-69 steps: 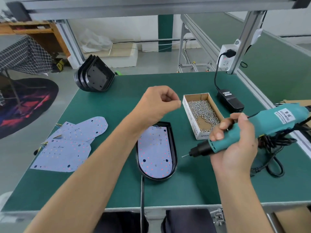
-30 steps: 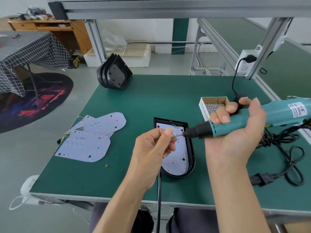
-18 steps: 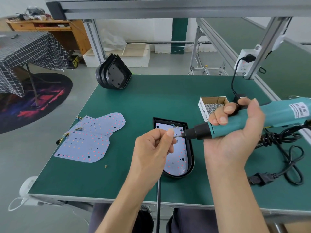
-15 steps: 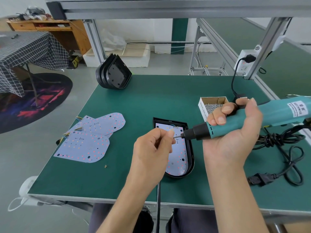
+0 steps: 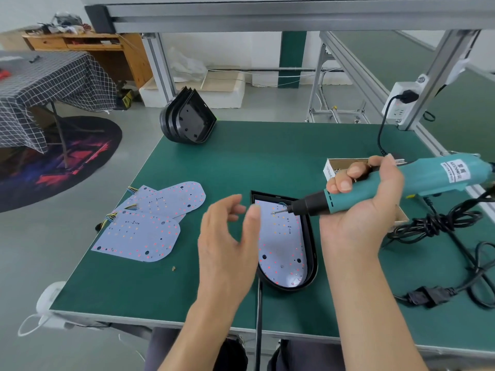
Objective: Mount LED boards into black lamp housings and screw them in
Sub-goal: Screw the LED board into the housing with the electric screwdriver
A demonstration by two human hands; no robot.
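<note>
Right hand (image 5: 367, 210) grips one screwdriver (image 5: 396, 183); left hand (image 5: 227, 236) loose.

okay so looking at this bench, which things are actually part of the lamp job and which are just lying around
Part of the job:
electric screwdriver, in the right hand
black housing with LED board
spare LED boards
screw box
stacked housings
left hand, open

Lying about:
loose black cable
wall socket
checked tablecloth

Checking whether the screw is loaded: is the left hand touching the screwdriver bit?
Apart. The head view shows the left hand open, with board visible between its thumb and the tip of the screwdriver bit.
</note>
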